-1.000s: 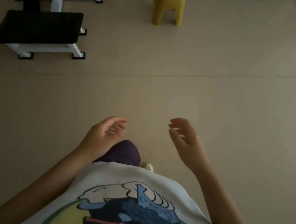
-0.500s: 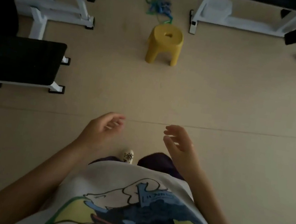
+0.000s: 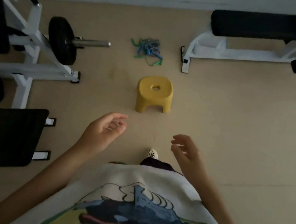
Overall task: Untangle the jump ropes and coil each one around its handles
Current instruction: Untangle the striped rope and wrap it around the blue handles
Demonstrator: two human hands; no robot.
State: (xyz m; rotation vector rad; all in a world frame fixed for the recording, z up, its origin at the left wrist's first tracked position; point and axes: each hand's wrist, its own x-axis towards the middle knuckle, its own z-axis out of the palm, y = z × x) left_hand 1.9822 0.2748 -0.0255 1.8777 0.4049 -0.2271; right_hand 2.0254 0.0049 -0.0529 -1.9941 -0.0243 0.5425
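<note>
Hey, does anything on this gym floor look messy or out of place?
Yes: the tangled heap of blue and green jump ropes lies loose on the tan floor beyond the small yellow plastic stool, between the white weight benches. Cords and handles are knotted together, none coiled.

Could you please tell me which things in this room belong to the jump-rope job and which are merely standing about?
Belong to the job:
tangled jump ropes on the floor beyond the stool
left hand, empty
right hand, empty

Standing about:
yellow stool
barbell on its rack
white bench
black pad
</note>
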